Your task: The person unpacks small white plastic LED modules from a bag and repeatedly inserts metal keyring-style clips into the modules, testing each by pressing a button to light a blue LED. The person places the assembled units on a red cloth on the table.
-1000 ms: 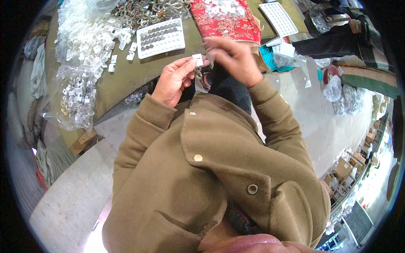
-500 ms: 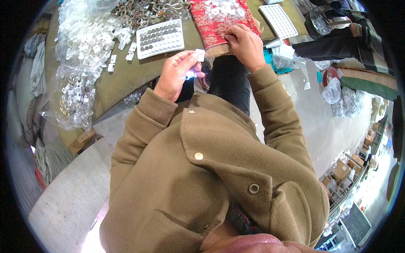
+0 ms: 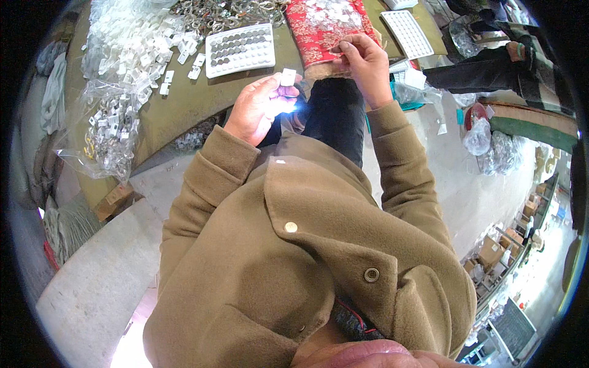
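My left hand [image 3: 250,113] is closed on a small white plastic tag [image 3: 288,76], held upright between thumb and fingers. Just below the tag a bright bluish-white light [image 3: 283,108] glares at the fingers; its source is washed out. Thumb and forefinger of my right hand [image 3: 370,69] are pinched together above the near edge of a red patterned cloth [image 3: 313,54]. What they hold, if anything, is too small to make out. Small clear pieces [image 3: 334,13] lie heaped on the cloth. Left of it sits a white tray [image 3: 270,60] with rows of grey discs.
White tags [image 3: 132,55] are piled at the table's left, beside a clear bag of metal-and-white parts [image 3: 110,132]. Metal rings [image 3: 224,13] lie behind the tray. Another white tray [image 3: 407,34] stands right of the cloth. A person in dark trousers [image 3: 469,75] is at the right.
My right hand has drawn slightly back from the red cloth, its fingertips still pinched. The left hand keeps the tag, now tilted differently, and the light beneath it glares more strongly.
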Available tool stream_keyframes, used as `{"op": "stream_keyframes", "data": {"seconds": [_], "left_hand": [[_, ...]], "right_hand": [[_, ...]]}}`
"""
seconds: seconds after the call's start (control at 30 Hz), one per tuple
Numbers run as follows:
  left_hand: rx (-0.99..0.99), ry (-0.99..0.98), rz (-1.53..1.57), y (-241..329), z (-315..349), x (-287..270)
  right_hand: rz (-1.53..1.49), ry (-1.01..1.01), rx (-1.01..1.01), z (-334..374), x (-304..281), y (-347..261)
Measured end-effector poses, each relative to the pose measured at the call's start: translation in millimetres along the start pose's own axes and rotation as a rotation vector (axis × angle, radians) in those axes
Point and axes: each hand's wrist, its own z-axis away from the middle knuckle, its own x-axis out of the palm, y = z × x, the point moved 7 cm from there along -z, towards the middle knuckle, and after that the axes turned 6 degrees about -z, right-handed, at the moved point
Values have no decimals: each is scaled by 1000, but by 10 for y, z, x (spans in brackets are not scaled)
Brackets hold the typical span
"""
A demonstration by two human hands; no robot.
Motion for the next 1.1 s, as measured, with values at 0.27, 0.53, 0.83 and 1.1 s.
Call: {"op": "stream_keyframes", "data": {"seconds": [0.27,0.53,0.83,1.1], "left_hand": [[83,-38,154,137,121,51],[87,12,163,209,226,-150],[98,99,182,227,347,-446],[162,101,352,122,422,-569]], "right_hand": [[-872,-314,334,291,525,-137],[-868,-264,356,378,877,-185],[-196,-284,-98,356,1134,-478],[-496,-360,-20,403,1524,-515]]}}
